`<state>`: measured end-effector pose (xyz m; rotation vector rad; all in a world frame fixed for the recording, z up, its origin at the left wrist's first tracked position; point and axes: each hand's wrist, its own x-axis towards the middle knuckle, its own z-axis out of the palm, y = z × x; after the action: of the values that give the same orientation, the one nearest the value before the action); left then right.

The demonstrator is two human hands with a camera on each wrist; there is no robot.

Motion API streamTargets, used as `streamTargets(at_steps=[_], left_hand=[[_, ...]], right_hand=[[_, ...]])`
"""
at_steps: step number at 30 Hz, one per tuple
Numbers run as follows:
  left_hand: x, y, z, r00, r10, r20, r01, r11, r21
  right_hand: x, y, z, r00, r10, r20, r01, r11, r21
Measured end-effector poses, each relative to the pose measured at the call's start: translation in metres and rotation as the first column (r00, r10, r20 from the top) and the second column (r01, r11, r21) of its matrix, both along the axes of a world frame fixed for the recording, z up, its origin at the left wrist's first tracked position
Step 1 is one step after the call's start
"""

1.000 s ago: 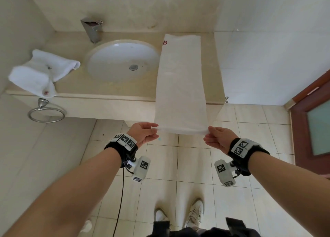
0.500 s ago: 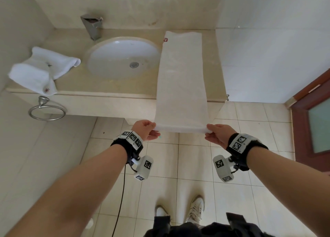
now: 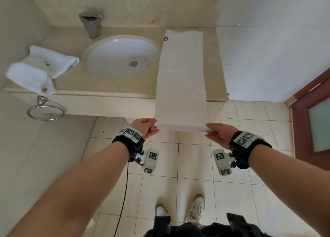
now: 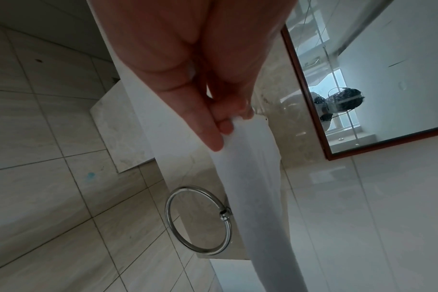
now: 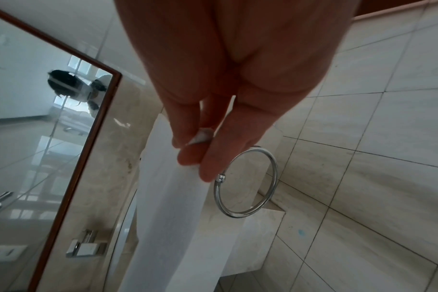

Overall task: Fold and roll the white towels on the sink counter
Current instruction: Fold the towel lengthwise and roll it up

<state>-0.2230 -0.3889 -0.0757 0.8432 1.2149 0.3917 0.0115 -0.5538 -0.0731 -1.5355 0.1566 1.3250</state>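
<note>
A long white towel (image 3: 180, 79), folded into a narrow strip with a small red mark at its far left corner, lies lengthwise on the right part of the sink counter (image 3: 114, 87) and reaches out past the front edge. My left hand (image 3: 146, 128) pinches its near left corner and my right hand (image 3: 217, 132) pinches its near right corner, holding the near end taut in the air. The left wrist view shows thumb and fingers (image 4: 213, 136) clamped on the towel (image 4: 253, 197); the right wrist view shows the same pinch on the towel (image 5: 173, 207). A second white towel (image 3: 35, 69) lies crumpled at the counter's left end.
A round white basin (image 3: 123, 56) is sunk in the counter's middle, with a metal tap (image 3: 91, 25) behind it. A chrome towel ring (image 3: 45, 110) hangs under the counter's left front. Tiled walls close both sides, and a wooden door (image 3: 312, 122) stands at right.
Both hands have risen slightly and moved a little toward the counter, still pinching the same two corners. The towel's far end stays on the counter.
</note>
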Motion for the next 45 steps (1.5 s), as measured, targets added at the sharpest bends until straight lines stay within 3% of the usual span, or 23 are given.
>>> streamTargets(at_steps=[6,15,19,23,28,33,39,45], left_hand=[[-0.004,0.002,0.005,0.992,-0.102,0.080,0.103,0.995,-0.012],[-0.003,0.005,-0.003,0.977,-0.179,-0.114,0.196,0.967,0.163],[-0.001,0.004,-0.005,0.986,-0.149,-0.071,0.157,0.982,0.109],[-0.004,0.008,-0.011,0.985,-0.140,-0.106,0.148,0.986,0.071],[-0.001,0.014,-0.010,0.993,-0.066,-0.102,0.070,0.997,0.036],[0.004,0.011,-0.007,0.984,-0.087,-0.153,0.103,0.990,0.098],[0.003,0.010,-0.013,0.993,-0.068,-0.097,0.077,0.993,0.091],[0.003,0.014,-0.013,0.993,-0.084,-0.084,0.091,0.992,0.089]], right_hand=[[0.005,-0.005,0.003,0.995,0.100,-0.010,-0.100,0.994,0.049],[0.000,-0.002,0.000,0.964,0.191,0.183,-0.191,0.981,-0.020],[-0.002,0.003,0.003,0.913,0.290,0.286,-0.275,0.957,-0.093],[-0.002,0.008,0.005,0.903,0.338,0.265,-0.316,0.941,-0.121],[0.003,0.011,0.005,0.923,0.318,0.216,-0.286,0.943,-0.168],[0.001,0.014,0.003,0.962,0.214,0.167,-0.212,0.977,-0.034],[0.001,0.011,0.006,0.991,0.117,0.057,-0.120,0.991,0.052],[0.003,0.009,0.004,0.982,0.167,0.094,-0.172,0.984,0.054]])
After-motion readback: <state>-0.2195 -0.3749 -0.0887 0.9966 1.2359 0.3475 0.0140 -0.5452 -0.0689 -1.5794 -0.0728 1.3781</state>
